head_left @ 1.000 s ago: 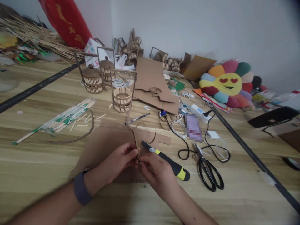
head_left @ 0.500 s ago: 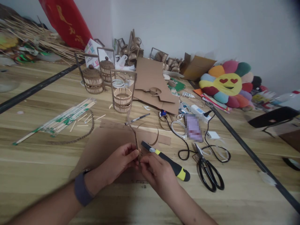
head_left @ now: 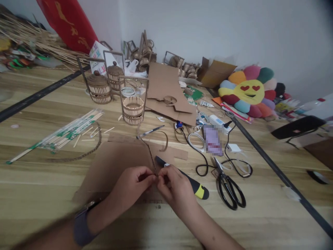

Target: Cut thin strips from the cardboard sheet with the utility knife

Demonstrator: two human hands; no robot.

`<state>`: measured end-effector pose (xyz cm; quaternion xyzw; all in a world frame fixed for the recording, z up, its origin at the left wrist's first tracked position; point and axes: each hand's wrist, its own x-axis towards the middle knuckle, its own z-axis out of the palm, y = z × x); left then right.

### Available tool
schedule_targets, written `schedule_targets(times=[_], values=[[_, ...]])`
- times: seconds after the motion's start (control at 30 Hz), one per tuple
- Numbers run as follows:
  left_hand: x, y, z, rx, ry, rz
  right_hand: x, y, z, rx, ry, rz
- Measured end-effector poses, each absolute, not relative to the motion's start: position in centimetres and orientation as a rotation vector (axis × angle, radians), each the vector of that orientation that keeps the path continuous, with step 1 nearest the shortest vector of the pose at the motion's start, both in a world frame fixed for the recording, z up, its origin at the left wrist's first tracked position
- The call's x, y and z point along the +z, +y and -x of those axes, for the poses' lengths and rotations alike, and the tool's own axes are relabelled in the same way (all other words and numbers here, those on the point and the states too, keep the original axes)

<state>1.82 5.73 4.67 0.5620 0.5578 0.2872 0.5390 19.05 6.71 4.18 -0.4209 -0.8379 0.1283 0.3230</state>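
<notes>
A thin brown corrugated cardboard strip (head_left: 149,150) runs up and away from the fingertips of both hands. My left hand (head_left: 136,182) pinches its near end between thumb and forefinger. Right beside it, my right hand (head_left: 174,185) has its fingers closed on the same end. The very tip is hidden by the fingers. Below the hands lies a flat cardboard sheet (head_left: 109,170). A black and yellow utility knife (head_left: 197,185) rests partly behind my right hand. Beyond the strip are a pen (head_left: 151,132) and a small bucket of short sticks with a tall handle (head_left: 133,111).
Black-handled scissors (head_left: 230,191) lie at the right, near a phone (head_left: 212,140) and looping cables. Packs of sticks (head_left: 70,130) and another curved strip (head_left: 88,152) are at the left. Two lidded buckets (head_left: 99,88) stand behind, beside cut cardboard (head_left: 163,78).
My left hand has turned slightly, and its fingertips have come closer to those of my right hand on the strip. The whole view has shifted a little.
</notes>
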Motion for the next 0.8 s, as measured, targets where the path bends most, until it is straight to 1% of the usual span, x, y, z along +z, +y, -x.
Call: schedule_targets(times=[0.17, 0.43, 0.6, 0.8], values=[[4.93, 5.45, -1.89, 0.68, 1.319, -1.305, 4.15, 6.5, -18.88, 0.311, -2.229, 1.083], [4.38, 5.44, -2.15, 0.719, 1.247, -1.137, 3.86, 6.14, -18.45, 0.051, -2.329, 1.023], [4.17, 5.19, -2.42, 0.712, 1.296, -1.133, 3.75, 5.97, -18.16, -0.107, -2.336, 0.995], [4.21, 5.05, -2.56, 0.71, 1.352, -1.198, 3.81, 5.84, -18.07, -0.107, -2.352, 1.0]])
